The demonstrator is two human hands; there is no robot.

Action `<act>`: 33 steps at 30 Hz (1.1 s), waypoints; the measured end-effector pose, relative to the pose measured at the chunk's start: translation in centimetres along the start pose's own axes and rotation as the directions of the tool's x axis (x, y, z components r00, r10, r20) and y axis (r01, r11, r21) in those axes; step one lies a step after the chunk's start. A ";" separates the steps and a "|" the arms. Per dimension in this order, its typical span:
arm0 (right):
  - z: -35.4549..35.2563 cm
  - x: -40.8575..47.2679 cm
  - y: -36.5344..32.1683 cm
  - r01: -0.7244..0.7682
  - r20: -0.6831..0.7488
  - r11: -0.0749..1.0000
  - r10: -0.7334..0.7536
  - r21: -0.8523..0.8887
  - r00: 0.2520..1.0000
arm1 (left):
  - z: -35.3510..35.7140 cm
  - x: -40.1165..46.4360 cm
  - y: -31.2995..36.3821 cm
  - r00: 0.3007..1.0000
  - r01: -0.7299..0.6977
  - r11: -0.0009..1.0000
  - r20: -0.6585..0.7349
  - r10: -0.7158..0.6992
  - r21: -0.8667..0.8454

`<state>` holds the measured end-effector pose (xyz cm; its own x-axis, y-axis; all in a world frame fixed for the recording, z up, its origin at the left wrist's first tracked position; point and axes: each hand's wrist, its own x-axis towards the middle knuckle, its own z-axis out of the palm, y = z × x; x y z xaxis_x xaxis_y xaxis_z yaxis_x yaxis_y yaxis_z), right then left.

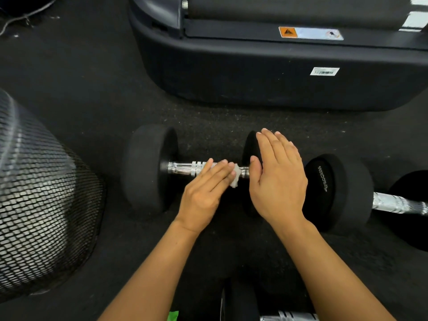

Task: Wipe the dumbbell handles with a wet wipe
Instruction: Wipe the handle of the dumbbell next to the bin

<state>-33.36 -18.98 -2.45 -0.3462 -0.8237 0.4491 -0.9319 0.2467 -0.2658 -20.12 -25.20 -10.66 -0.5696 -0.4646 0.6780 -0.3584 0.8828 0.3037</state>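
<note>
A black dumbbell (146,167) with a chrome handle (185,168) lies across the dark gym floor in front of me. My left hand (203,193) presses a small white wet wipe (235,176) onto the right part of the handle, fingers laid flat over it. My right hand (275,179) rests flat and open on the dumbbell's right weight head, which it mostly hides. A second dumbbell (335,191) lies just to the right, with its chrome handle (398,203) running toward the frame edge.
A black treadmill base (254,72) stands behind the dumbbells. A black mesh bin (41,200) with a liner sits at the left. Another dumbbell's chrome handle (289,316) shows at the bottom edge, beside a green scrap (173,316).
</note>
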 end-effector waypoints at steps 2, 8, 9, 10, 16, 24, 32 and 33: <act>0.0 0.1 0.0 -0.006 -0.002 1.000 0.006 0.000 1.000 | 0.5 0.4 0.5 1.000 -0.028 1.000 -0.004 0.028 -0.014; 0.0 0.4 0.0 -0.008 0.005 1.000 0.008 0.000 1.000 | 0.8 1.4 0.8 1.000 -0.021 0.999 0.009 0.021 -0.035; 0.1 0.4 0.0 -0.008 0.005 1.000 0.008 0.000 1.000 | 0.7 1.5 1.0 0.999 0.010 0.999 0.031 -0.009 -0.035; 0.1 0.5 0.0 -0.008 0.004 1.000 0.008 0.002 1.000 | 0.5 1.8 1.2 0.998 0.039 0.999 0.056 -0.037 -0.037; 0.1 0.6 -0.1 -0.017 0.016 1.000 0.017 -0.010 1.000 | -1.8 8.0 1.4 0.774 0.259 0.946 0.544 -0.323 0.192; 0.1 0.6 0.0 -0.008 0.018 1.000 0.009 -0.016 1.000 | -2.5 5.9 1.0 0.859 0.251 0.968 0.467 -0.209 -0.028; 0.1 0.8 -0.1 -0.016 0.029 1.000 0.017 -0.018 0.999 | -1.6 10.3 0.7 0.633 0.346 0.910 0.659 -0.406 0.228; 0.1 0.7 0.0 -0.015 0.028 1.000 0.016 -0.017 0.999 | -1.5 10.6 0.5 0.609 0.370 0.906 0.683 -0.403 0.205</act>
<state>-33.57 -19.64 -2.18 -0.3574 -0.8335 0.4212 -0.9283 0.2675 -0.2584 -25.19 -29.55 -2.30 -0.7077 -0.6866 -0.1666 -0.6870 0.6138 0.3890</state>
